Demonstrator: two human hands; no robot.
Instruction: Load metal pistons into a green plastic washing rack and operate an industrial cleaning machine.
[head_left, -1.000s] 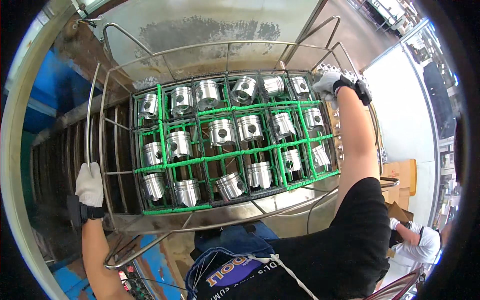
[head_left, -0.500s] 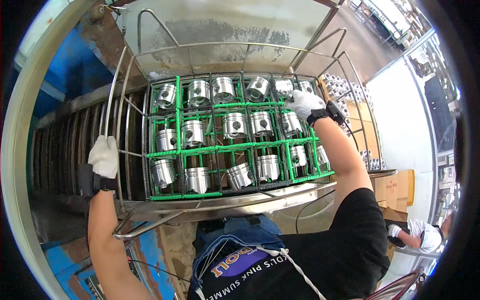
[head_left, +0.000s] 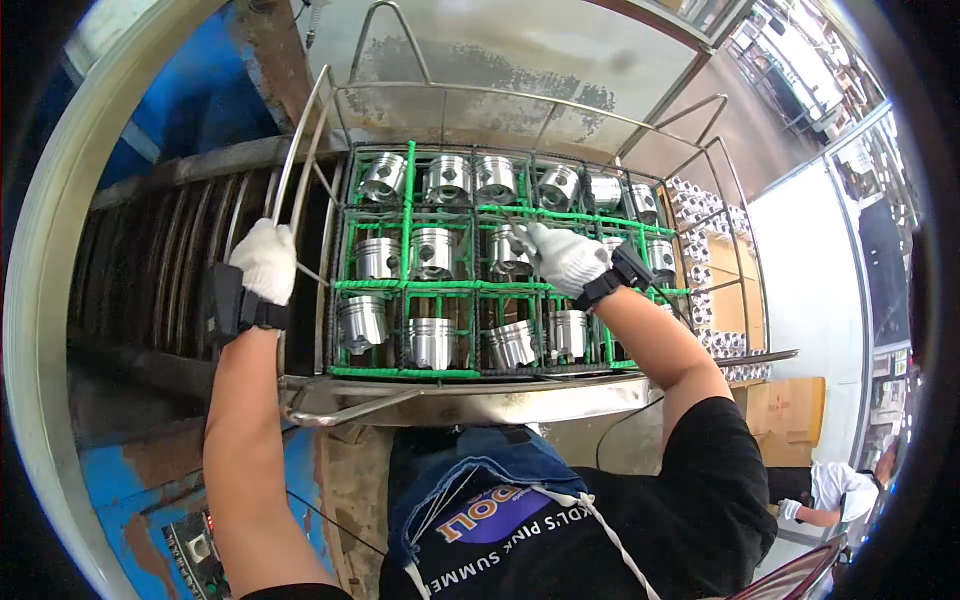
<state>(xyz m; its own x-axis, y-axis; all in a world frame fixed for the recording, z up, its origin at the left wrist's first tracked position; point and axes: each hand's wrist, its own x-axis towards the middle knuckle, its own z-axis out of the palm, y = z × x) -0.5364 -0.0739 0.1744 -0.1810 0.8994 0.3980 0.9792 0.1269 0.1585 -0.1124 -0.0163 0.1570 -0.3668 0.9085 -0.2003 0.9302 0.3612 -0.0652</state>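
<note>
the left hand (head_left: pixel 265 262), in a white knitted glove with a black wrist strap, is clenched around the curved steel rod frame (head_left: pixel 300 150) at the left side of a wire cart, gripping where the rod bends down beside the basket. the right hand (head_left: pixel 562 257), gloved the same way and wearing a black band on the wrist, reaches over the green plastic-coated wire grid basket (head_left: pixel 405 290) and rests on the middle row, its fingers curled down onto a shiny silver metal piston (head_left: pixel 503 256) that stands in one of the centre cells; whether it truly grips the piston or only touches its top, i cannot tell.

the basket sits on the steel cart shelf (head_left: pixel 470 398) just in front of the person's body, and its cells hold polished pistons in three rows, most upright, a few in the near row tilted. the near-left piston (head_left: pixel 362 322) leans toward the left hand's side. behind the basket rises a scuffed grey metal panel (head_left: pixel 500 60). to the left runs a dark, ribbed roller track (head_left: pixel 150 270) beside a blue painted machine body (head_left: pixel 190 100). to the right, well apart, stacked cardboard trays of more pistons (head_left: pixel 700 250) stand on the floor, and another person in white (head_left: pixel 825 490) bends low near the lower right edge.
</note>
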